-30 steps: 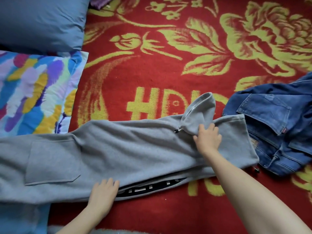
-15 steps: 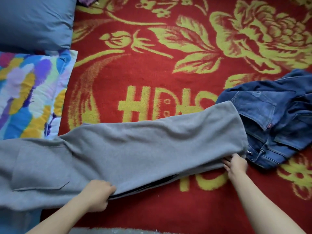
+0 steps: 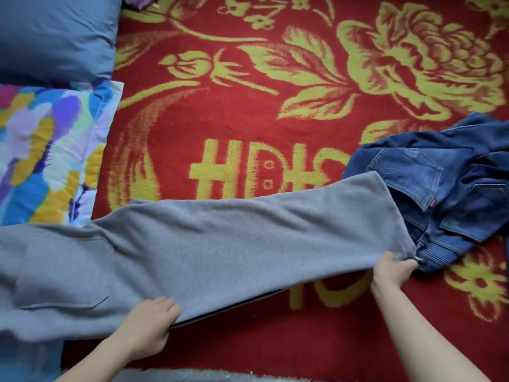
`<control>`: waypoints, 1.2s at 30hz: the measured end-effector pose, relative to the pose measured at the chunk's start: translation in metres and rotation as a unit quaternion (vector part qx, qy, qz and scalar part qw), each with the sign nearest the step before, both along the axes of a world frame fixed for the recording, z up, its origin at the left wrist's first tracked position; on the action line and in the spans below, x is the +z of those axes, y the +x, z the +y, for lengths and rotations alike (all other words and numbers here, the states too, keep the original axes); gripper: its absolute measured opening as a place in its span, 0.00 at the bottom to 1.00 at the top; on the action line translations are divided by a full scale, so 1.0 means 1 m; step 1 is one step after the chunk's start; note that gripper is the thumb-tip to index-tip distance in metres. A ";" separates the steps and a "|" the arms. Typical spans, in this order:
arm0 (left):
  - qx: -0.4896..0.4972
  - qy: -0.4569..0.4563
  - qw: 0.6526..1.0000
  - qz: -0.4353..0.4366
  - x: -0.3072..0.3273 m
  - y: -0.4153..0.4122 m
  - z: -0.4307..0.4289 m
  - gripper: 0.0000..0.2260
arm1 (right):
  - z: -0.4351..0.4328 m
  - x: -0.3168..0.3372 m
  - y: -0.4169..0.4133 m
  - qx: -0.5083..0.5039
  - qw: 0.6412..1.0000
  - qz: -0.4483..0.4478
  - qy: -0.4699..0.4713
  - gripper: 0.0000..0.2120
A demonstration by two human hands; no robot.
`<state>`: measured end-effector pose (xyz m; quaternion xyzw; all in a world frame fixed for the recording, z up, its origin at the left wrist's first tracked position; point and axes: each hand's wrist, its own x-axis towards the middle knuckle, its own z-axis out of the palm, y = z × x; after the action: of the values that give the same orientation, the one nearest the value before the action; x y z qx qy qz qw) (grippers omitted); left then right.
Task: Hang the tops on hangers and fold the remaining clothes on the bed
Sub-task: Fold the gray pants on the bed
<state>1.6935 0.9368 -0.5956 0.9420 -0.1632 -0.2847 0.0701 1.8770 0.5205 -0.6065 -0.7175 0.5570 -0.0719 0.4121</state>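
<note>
**A:** Head view. Logging long grey fleece sweatpants [image 3: 220, 244], spread left to right across red fuzzy bed blanket with yellow flower pattern [image 3: 248, 119]. Left end runs out of frame.

**B:** Hands?

**A:** Gripping with left hand [image 3: 148, 323], fingers curled over the near edge about mid-length. Pinching with right hand [image 3: 391, 271] at the hem corner, far right end, closed on cloth.

**B:** Anything else to tag?

**A:** Crumpled dark blue denim jeans [image 3: 440, 194], touching and partly under that hem. Plain blue pillow [image 3: 55, 31] top left, multicolour patchwork-print pillow [image 3: 41, 150] below it, just beside the grey fleece.

**B:** Risks?

**A:** Probably dragging the jeans along if the hem gets pulled while overlapping. Possibly snagging on the small metal zip pull [image 3: 418, 259] right by the fingers. Likely ending with a skewed fold too: thick fleece, layers prone to sliding, dark strip already peeking out along the near edge.

**B:** Materials, quick.

**A:** Fleece: soft, matte, bulky, flat patch pocket near the left. Denim: stiffer, bunched, stitched back pocket showing. Blanket: napped and grippy-looking. Blue pillow: smooth cloth.
</note>
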 end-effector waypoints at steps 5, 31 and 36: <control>0.055 0.030 0.996 0.060 -0.020 -0.010 -0.007 0.36 | -0.013 -0.022 -0.009 -0.053 0.987 0.061 0.138 0.33; 0.236 0.035 0.959 0.155 0.000 -0.009 -0.023 0.27 | 0.124 0.080 -0.021 0.252 0.905 -0.310 0.144 0.10; 0.267 0.009 0.953 0.145 -0.001 -0.011 -0.022 0.27 | 0.179 0.049 -0.081 0.662 0.723 -0.191 0.053 0.22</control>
<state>1.6822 0.9143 -0.5964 0.9004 0.1091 -0.3903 0.1584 1.7957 0.6999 -0.5574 -0.8516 -0.1476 0.1138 0.4899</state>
